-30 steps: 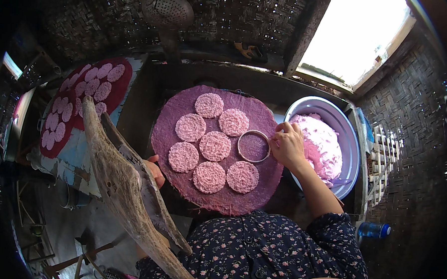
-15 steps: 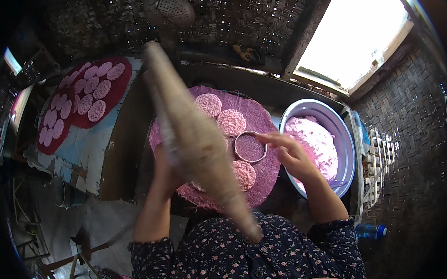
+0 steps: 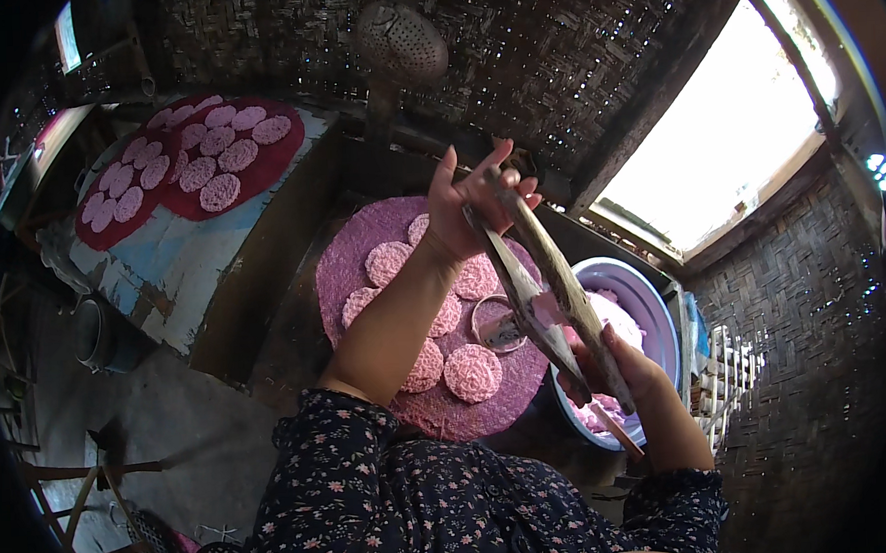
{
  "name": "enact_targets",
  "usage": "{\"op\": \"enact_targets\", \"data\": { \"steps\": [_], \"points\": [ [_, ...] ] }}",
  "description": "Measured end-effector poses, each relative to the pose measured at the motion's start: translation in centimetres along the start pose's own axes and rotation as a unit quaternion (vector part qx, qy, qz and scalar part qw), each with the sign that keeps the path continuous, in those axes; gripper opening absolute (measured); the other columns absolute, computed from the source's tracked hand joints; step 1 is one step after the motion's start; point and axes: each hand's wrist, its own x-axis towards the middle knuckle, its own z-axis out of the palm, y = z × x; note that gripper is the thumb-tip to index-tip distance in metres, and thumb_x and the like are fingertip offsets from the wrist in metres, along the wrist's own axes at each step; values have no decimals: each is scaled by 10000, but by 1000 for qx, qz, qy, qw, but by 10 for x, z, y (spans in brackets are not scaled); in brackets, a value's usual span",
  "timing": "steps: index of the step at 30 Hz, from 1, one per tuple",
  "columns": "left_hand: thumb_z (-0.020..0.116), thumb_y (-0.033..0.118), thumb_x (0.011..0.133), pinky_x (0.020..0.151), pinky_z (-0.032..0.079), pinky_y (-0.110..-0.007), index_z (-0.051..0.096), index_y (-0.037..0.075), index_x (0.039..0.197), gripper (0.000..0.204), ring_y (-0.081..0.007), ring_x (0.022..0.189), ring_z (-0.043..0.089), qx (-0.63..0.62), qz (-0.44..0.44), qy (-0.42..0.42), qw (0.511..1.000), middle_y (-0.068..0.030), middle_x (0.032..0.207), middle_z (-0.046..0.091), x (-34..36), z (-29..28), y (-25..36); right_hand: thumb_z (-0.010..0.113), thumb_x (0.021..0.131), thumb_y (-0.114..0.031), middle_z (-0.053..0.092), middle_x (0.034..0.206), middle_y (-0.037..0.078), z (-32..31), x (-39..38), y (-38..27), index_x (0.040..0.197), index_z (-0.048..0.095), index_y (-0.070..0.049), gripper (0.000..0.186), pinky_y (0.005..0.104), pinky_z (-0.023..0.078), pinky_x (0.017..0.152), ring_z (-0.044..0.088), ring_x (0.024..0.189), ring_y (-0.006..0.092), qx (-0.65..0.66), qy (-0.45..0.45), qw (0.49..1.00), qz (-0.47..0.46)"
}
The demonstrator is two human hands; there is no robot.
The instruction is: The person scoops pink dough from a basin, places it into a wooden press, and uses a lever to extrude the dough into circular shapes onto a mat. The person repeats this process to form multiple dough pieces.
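Note:
My left hand [image 3: 467, 204] is raised over the far edge of a round purple mat [image 3: 346, 276], its thumb and fingers spread. The upper ends of a two-armed wooden press [image 3: 561, 261] lean against its palm and fingers. My right hand [image 3: 633, 365] is closed around the press's lower end, in front of the basin. Something pink shows between the two arms. Several pink textured discs [image 3: 472, 373] lie on the mat below. A thin ring [image 3: 476, 318] sits among them, partly hidden behind the press, with a greyish piece showing inside it.
A blue-purple basin [image 3: 672, 351] of pink dough stands at the right, a reddish stick [image 3: 620, 429] at its near rim. More discs lie on dark red mats [image 3: 171, 201] on a worn table [image 3: 182, 288] at the left. A perforated ladle [image 3: 403, 43] hangs on the woven wall.
The wooden press has swung away from close to the camera. My right hand has left the ring for the press's lower end. My left hand has risen up and right.

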Motion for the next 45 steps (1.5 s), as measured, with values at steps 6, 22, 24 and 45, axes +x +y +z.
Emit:
{"op": "enact_targets", "data": {
  "steps": [6, 22, 24, 45],
  "points": [
    [220, 631, 918, 874, 430, -442, 406, 120, 1254, 639, -227, 755, 540, 6, 53, 159, 986, -42, 745, 516, -7, -48, -24, 423, 873, -637, 604, 805, 183, -36, 3, -10, 1081, 510, -2, 674, 386, 516, 674, 631, 709, 281, -22, 50, 996, 72],
    [292, 540, 948, 644, 435, -339, 557, 133, 974, 487, -157, 496, 508, 59, 114, 244, 961, 23, 515, 468, -13, -43, 14, 322, 965, -514, 617, 758, 108, -5, 41, -30, 954, 614, 9, 599, 313, 484, 614, 600, 663, 181, -210, 72, 972, 72],
    [284, 541, 948, 629, 433, -337, 561, 133, 956, 494, -152, 470, 493, 54, 116, 249, 960, 30, 492, 447, -8, -43, 16, 333, 965, -504, 623, 757, 106, -7, 44, -34, 932, 627, 22, 603, 302, 481, 624, 595, 678, 169, -276, 93, 955, 64],
    [328, 676, 866, 542, 402, -347, 537, 157, 778, 567, -152, 407, 420, 17, 90, 335, 938, 30, 438, 354, -34, -44, -3, 442, 946, -439, 592, 646, 78, 8, 23, -15, 954, 626, 31, 505, 286, 475, 506, 574, 551, 136, -238, 157, 956, 72]
  ]
}}
